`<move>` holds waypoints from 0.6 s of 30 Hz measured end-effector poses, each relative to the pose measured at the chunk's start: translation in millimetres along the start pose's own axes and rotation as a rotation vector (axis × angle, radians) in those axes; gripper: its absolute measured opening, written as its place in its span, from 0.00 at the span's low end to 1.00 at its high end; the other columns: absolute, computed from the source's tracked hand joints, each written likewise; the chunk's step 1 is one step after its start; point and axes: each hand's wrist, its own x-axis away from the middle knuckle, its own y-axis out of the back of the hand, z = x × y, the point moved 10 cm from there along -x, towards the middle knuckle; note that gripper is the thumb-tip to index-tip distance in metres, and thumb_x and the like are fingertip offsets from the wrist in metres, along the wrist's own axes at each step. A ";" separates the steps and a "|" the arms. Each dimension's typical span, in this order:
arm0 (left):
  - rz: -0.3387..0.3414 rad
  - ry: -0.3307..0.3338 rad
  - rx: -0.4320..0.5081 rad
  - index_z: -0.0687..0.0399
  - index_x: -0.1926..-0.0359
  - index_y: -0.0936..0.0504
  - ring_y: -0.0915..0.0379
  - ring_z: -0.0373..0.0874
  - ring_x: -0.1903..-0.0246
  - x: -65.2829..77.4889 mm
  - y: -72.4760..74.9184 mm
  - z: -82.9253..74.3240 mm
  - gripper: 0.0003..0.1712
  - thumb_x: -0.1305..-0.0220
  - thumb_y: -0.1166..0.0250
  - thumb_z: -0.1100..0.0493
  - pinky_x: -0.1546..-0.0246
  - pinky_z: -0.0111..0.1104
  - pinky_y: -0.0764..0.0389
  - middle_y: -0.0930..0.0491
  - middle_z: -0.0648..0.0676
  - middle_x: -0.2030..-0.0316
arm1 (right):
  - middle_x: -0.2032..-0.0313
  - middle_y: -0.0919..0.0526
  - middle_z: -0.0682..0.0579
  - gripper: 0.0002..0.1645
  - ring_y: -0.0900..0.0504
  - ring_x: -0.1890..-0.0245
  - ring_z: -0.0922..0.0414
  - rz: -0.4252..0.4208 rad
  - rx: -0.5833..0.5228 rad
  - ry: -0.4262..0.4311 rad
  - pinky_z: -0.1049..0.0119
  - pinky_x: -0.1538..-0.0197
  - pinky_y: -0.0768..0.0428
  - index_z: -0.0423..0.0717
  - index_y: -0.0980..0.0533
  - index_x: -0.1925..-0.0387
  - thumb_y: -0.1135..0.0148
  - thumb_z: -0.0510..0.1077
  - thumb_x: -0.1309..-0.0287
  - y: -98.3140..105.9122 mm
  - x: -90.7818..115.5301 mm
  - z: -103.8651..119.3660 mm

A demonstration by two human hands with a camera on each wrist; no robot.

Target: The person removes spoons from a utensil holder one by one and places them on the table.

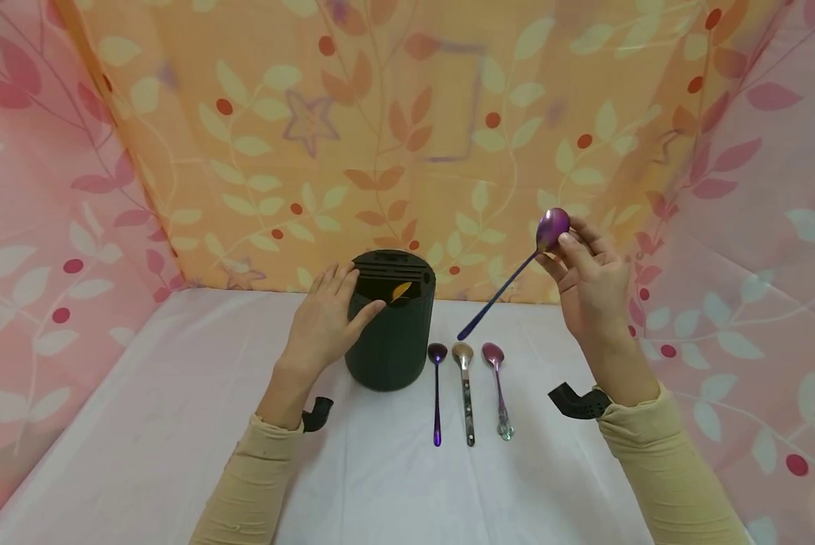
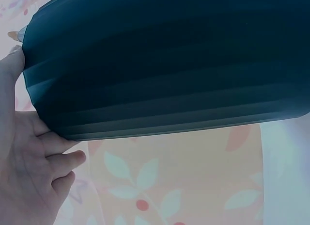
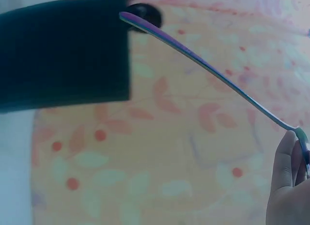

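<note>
Head: right hand pinches one spoon near three others, spread left hand touching one container.

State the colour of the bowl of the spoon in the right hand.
The bowl is glossy purple, showing best in the head view.

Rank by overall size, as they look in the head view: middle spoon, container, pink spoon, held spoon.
1. Container
2. Held spoon
3. Middle spoon and pink spoon: too alike to rank.
</note>
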 end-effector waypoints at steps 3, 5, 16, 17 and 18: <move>-0.001 0.005 0.009 0.65 0.22 0.38 0.51 0.61 0.21 0.2 0.1 1.4 0.52 0.26 0.50 0.26 0.19 0.49 0.53 0.39 0.65 0.23 | 0.55 0.19 0.42 0.14 0.13 0.62 0.51 -0.023 0.057 -0.055 0.61 0.55 0.11 0.32 0.19 0.47 0.36 0.28 0.33 17.8 4.8 -11.8; -0.008 0.006 0.013 0.65 0.22 0.37 0.51 0.61 0.21 -0.3 1.4 2.1 0.52 0.26 0.49 0.27 0.19 0.50 0.52 0.39 0.65 0.23 | 0.55 0.19 0.43 0.14 0.12 0.62 0.52 -0.025 0.116 -0.082 0.61 0.55 0.11 0.33 0.19 0.47 0.35 0.29 0.34 27.4 6.9 -19.1; -0.025 -0.011 0.016 0.66 0.24 0.35 0.49 0.62 0.22 -1.9 3.4 -1.5 0.50 0.26 0.47 0.29 0.20 0.51 0.50 0.37 0.66 0.24 | 0.56 0.14 0.50 0.12 0.11 0.62 0.57 -0.002 0.415 -0.255 0.66 0.53 0.12 0.37 0.17 0.48 0.34 0.35 0.31 87.3 22.7 -57.0; -0.024 -0.010 0.018 0.66 0.24 0.35 0.49 0.62 0.22 -1.5 3.0 -1.7 0.50 0.26 0.46 0.29 0.20 0.51 0.50 0.37 0.66 0.24 | 0.56 0.13 0.51 0.12 0.11 0.61 0.57 0.003 0.431 -0.278 0.66 0.53 0.12 0.37 0.17 0.47 0.35 0.36 0.30 93.2 24.5 -61.6; -0.022 -0.009 0.020 0.66 0.24 0.35 0.50 0.62 0.21 -1.1 2.5 -1.9 0.50 0.26 0.46 0.29 0.20 0.51 0.50 0.38 0.66 0.24 | 0.56 0.13 0.52 0.12 0.11 0.61 0.58 0.008 0.440 -0.305 0.66 0.53 0.12 0.37 0.17 0.47 0.35 0.36 0.30 99.2 26.4 -66.5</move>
